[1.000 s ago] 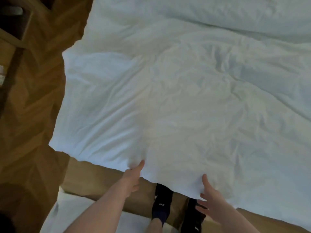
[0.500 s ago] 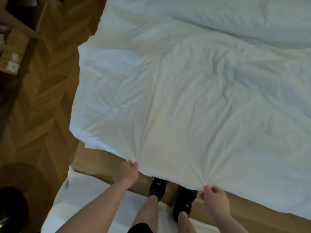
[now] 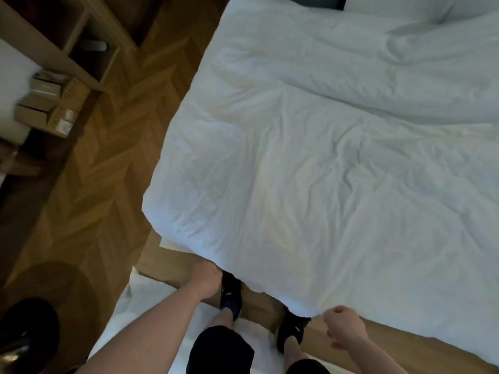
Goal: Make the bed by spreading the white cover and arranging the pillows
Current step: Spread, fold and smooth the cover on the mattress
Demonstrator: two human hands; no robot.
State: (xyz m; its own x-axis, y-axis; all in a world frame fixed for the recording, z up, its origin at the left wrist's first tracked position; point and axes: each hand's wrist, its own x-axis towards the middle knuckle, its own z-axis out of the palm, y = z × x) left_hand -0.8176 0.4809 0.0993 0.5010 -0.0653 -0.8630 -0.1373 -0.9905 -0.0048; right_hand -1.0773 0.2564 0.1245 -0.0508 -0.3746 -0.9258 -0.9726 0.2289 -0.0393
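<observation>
The white cover (image 3: pixel 310 163) lies wrinkled across the bed and overhangs its near edge and left corner. My left hand (image 3: pixel 205 279) is a closed fist on the cover's near hem, just left of my feet. Further right, my right hand (image 3: pixel 342 327) is also closed, pinching the same hem. A white pillow (image 3: pixel 399 9) shows partly at the top right, by the head of the bed. A thick fold of the cover (image 3: pixel 442 49) bunches up just below it.
The wooden bed frame (image 3: pixel 378 336) shows below the cover's hem. My black shoes stand on a white sheet (image 3: pixel 151 306) on the floor. Herringbone wood floor (image 3: pixel 113 157) runs along the left. A wooden shelf (image 3: pixel 67 58) holds cardboard boxes (image 3: pixel 51 109). A dark object (image 3: pixel 27 336) sits bottom left.
Both hands went from open fingers on the hem to closed fists on it and drew it toward me. The view shifted, so more of the bed's head end shows.
</observation>
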